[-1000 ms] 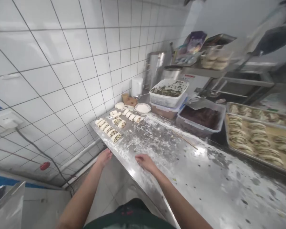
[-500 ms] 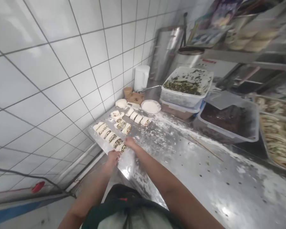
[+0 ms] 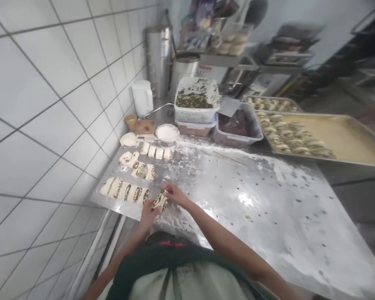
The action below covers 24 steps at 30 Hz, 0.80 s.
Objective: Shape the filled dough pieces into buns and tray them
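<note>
The left hand (image 3: 148, 217) and right hand (image 3: 175, 193) pinch a filled dough slice (image 3: 160, 202) between their fingers on the counter (image 3: 253, 216). Shaping seems in hand; the next move calls for placing it beside the dough row (image 3: 125, 193).

From here I see a wall of glossy white square tiles with dark grout (image 3: 50, 104) running along the left edge of a flour-dusted stainless steel table (image 3: 262, 216), and past its far corner a tall brushed-steel cylinder (image 3: 158, 58) beside a grey metal shelf (image 3: 228, 61).
</note>
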Tool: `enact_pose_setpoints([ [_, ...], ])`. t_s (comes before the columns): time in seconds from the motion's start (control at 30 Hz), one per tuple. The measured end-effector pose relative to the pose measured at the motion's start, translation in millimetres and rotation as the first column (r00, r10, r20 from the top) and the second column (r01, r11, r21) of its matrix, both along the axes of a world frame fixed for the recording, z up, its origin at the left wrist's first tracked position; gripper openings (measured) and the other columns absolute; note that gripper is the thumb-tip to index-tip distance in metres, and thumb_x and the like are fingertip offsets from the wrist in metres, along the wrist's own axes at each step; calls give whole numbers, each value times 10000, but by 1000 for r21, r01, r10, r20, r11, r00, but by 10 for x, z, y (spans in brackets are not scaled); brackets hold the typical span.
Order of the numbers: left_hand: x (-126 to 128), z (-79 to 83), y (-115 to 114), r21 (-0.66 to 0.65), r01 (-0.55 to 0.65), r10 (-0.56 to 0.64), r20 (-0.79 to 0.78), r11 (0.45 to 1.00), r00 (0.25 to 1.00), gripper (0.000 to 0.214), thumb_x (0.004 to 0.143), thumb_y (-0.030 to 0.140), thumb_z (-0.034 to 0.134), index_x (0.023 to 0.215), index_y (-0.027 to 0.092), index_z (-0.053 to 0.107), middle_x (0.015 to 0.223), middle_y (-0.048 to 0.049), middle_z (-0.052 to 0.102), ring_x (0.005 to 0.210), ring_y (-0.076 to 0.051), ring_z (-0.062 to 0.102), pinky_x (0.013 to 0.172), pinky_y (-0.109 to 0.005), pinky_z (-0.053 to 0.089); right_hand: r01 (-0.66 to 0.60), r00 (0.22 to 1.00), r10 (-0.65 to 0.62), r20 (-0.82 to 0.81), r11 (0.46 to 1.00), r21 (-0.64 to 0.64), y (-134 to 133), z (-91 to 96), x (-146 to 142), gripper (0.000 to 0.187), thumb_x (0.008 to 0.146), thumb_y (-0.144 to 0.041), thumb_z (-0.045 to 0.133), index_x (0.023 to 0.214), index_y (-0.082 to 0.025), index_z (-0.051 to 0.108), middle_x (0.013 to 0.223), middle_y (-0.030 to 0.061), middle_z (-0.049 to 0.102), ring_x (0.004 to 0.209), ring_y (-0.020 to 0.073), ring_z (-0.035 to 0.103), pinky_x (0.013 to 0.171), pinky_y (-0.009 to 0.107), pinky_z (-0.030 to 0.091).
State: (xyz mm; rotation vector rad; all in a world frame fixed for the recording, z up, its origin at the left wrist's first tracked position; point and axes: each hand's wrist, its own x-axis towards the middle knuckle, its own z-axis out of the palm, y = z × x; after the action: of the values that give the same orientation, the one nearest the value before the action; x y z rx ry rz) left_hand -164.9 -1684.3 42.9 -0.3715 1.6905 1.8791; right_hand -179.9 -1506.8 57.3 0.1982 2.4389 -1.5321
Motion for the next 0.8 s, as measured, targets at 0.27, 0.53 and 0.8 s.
enact_pose_setpoints([
  [0.27,-377,891,349,151,634,-608,-188,759,772,491,635,351,732,1070,150,625,993,-89,655,901,-224,594,754,-276,458,-226,925,181,-333,969,-99,826,1333,407,376,727,-427,639,1037,-214,648,1060,55,600,961,179,554,784,293,471],
  [0.53,-330,1426,793,339,742,-762,-101,578,639,388,672,337,723,994,135,647,932,-101,669,803,-198,643,700,-263,494,111,871,-298,-392,895,-432,1159,1484,734,307,730,-417,652,912,-172,692,989,71,643,937,196,591,817,345,483],
  [0.8,-234,1638,1242,502,581,-632,-86,640,770,300,629,220,752,907,149,663,878,-49,668,748,-131,612,692,-223,482,362,626,-571,-531,816,-451,1113,1454,768,288,764,-363,627,1016,-231,667,1048,58,606,965,195,575,810,328,477],
])
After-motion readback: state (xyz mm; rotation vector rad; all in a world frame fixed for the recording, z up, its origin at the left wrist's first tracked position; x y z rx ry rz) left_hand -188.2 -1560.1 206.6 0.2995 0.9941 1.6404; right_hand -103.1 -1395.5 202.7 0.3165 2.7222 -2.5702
